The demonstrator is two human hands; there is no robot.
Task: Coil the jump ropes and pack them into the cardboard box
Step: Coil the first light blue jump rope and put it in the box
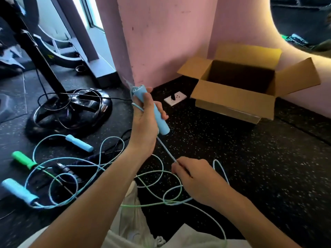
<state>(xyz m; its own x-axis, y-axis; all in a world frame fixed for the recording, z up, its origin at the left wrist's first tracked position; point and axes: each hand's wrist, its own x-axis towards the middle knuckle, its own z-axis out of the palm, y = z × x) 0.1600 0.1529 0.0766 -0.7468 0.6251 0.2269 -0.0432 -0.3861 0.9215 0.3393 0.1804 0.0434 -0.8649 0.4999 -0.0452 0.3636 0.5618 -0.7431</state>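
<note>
the left hand (pixel 145 120), at centre frame, is gripping a blue handle (pixel 152 111), fingers curled round it, holding it tilted off the floor. the right hand (pixel 193 178), lower centre, is pinching the blue cord (pixel 166 149) that is running taut from the handle's lower end. loose loops of blue and green rope (pixel 107 161) are lying tangled on the speckled black floor (pixel 250 167) at lower left, with two more blue handles (pixel 79 143) (pixel 18 191) and a green handle (pixel 23 159) beside them. the cardboard box (pixel 236 99), flaps open, is sitting at upper right against the pink wall (pixel 170 33). a black round base (pixel 69 113) is standing at left.
</note>
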